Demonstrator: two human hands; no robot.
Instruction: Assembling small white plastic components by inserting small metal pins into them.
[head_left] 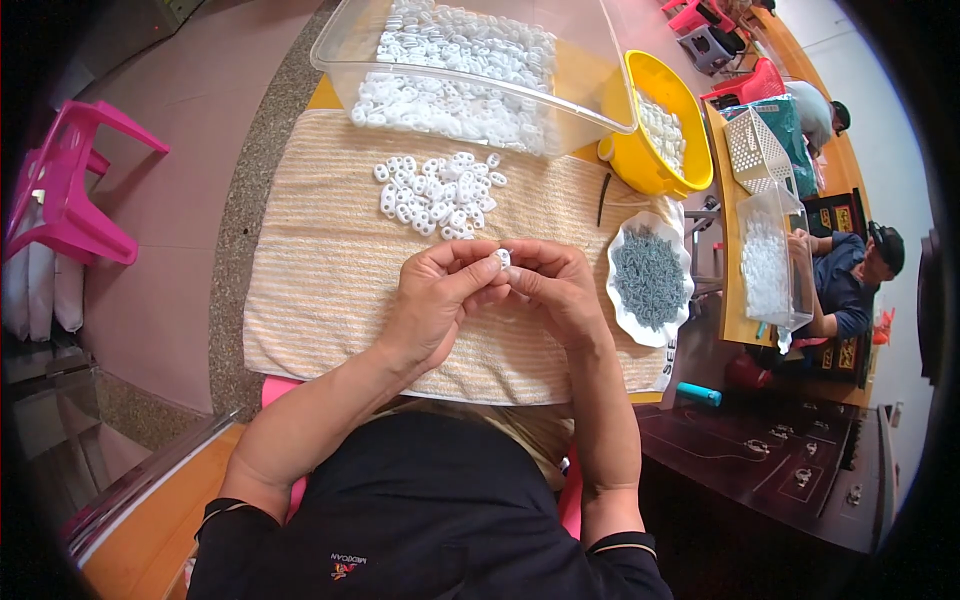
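Between my two hands, over the towel's middle, is a small white oval plastic piece with holes (503, 259). My left hand (440, 290) pinches it from the left with thumb and fingers. From the other side, my right hand (555, 285) closes on the same piece with thumb and forefinger; the fingertips cover part of it. Just beyond my hands lies a loose pile of similar white pieces (435, 195). To the right, a white wavy-edged dish (622, 318) holds many small grey parts (650, 275).
A striped beige towel (310, 300) covers the table. At the back stands a clear plastic bin (590, 118) of white pieces, beside a yellow basin (640, 165). A thin black strip (603, 199) lies near the dish. A pink stool (85, 225) is left; another person (850, 275) sits far right.
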